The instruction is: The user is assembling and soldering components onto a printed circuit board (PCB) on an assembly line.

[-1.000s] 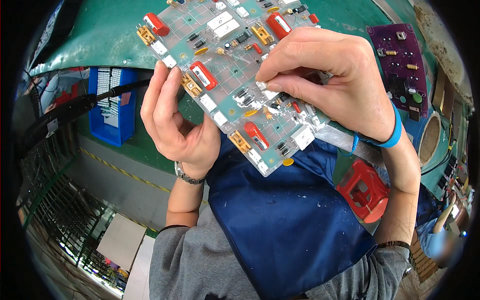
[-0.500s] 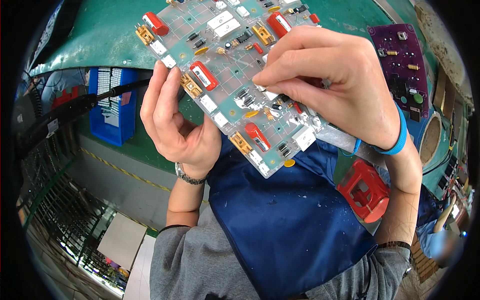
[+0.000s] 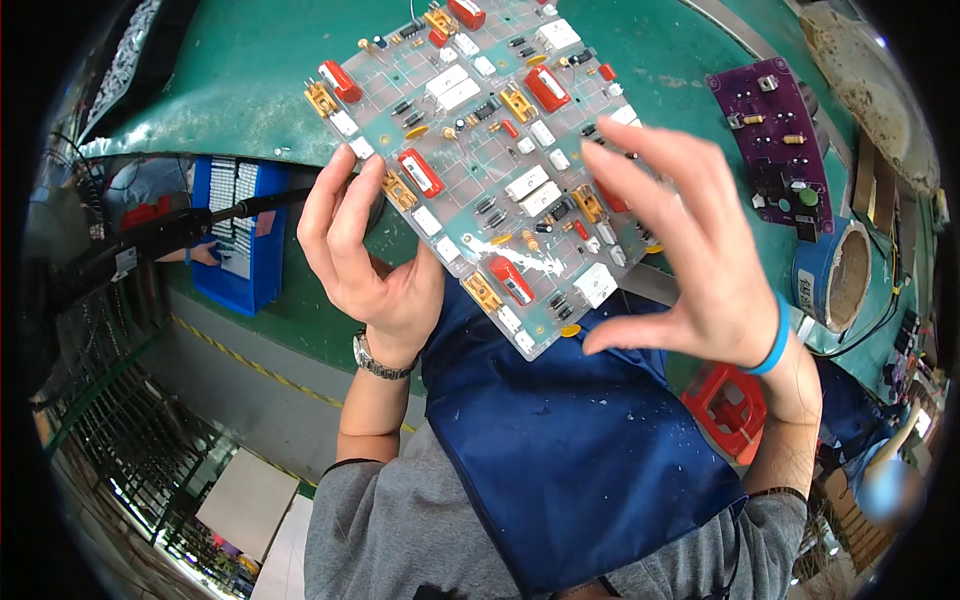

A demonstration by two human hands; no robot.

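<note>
A large printed circuit board panel is tilted up in front of me, above my lap. Red capacitors, white block-shaped parts, tan terminal pieces and small black and orange parts stand on it. My left hand grips the panel's left edge, two fingertips showing at the rim and the rest partly behind it. Beside the right edge is my right hand, its thumb and fingers spread wide with nothing seen between them. The fingertips overlap the panel's edge in view; whether they touch it I cannot tell.
A purple circuit board lies on the green table at right, near a blue tape roll. A blue bin stands at left behind a black arm. A red stool is below right.
My right hand has let go of the small white part it pinched at the panel's middle, drawn right and spread its fingers. My left hand still holds the panel.
</note>
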